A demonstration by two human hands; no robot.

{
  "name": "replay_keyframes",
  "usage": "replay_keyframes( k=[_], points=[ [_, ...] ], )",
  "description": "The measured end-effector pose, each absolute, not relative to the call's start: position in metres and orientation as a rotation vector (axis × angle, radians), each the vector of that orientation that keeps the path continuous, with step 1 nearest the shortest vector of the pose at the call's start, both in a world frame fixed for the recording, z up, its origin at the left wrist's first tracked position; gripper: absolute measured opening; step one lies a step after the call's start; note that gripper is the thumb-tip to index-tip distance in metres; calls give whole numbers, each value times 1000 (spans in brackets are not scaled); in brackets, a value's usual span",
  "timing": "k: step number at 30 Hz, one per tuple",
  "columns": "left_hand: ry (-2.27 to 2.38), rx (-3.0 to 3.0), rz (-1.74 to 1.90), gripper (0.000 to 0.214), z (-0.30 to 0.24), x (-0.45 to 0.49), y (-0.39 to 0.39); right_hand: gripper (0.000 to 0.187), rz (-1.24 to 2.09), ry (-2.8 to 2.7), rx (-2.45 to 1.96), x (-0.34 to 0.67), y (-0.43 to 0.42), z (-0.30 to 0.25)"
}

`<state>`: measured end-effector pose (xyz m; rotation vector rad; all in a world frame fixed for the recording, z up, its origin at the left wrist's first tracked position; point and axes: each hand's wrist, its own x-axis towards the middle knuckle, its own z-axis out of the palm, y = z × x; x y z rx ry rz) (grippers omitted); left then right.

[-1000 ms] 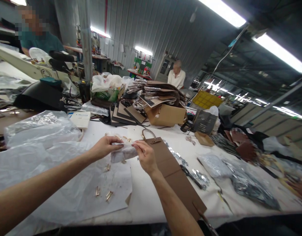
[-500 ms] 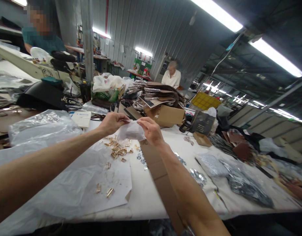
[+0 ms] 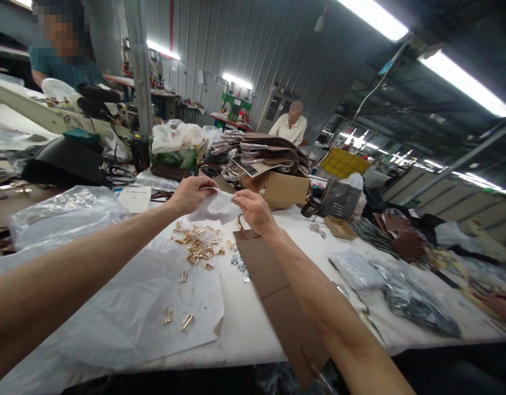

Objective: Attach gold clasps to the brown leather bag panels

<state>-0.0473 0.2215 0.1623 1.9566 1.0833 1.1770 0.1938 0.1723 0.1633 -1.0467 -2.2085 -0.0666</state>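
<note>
Between my two hands hangs a thin white sheet [image 3: 218,208]; whether it is paper or a plastic bag I cannot tell. My left hand [image 3: 193,193] pinches its left corner, and my right hand [image 3: 256,213] pinches the right one. Just below it, gold metal fittings [image 3: 200,251] lie in a loose pile on white paper [image 3: 197,312], with a few apart nearer the edge. Under my right forearm runs a long brown panel [image 3: 273,285], with a gold hook-like piece at its far end. Small silver plates [image 3: 239,266] lie beside the panel.
A clear plastic bag [image 3: 72,211] and a white box [image 3: 133,198] are on the left. Behind my hands stand a cardboard box [image 3: 286,189] and stacked brown pieces [image 3: 273,151]. Wrapped packets [image 3: 358,270] lie to the right. Two people are farther back; another person's hand [image 3: 498,304] shows far right.
Both hands have risen slightly with the white sheet, and it is spread a little wider. More of the brown panel's far end shows. The view has shifted slightly.
</note>
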Motion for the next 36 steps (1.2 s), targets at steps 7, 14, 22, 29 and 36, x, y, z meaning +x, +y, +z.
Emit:
replay_keyframes(
  k=[7, 14, 22, 29, 36],
  points=[
    [1124, 2086, 1105, 25, 132, -39, 210, 21, 49, -2259, -1519, 192, 169, 129],
    [1124, 2407, 1011, 52, 115, -61, 205, 31, -81, -2240, -1516, 191, 163, 139],
    [1216, 2489, 1033, 23, 146, -87, 215, 28, -260, -2134, -1347, 204, 161, 168],
    [1346, 2453, 1451, 23, 219, -101, 200, 24, -151, -1954, -930, 198, 151, 227],
    [1434, 2569, 1355, 26, 230, -200, 105, 17, 303, -1968, -1134, 225, 144, 174]
  ],
)
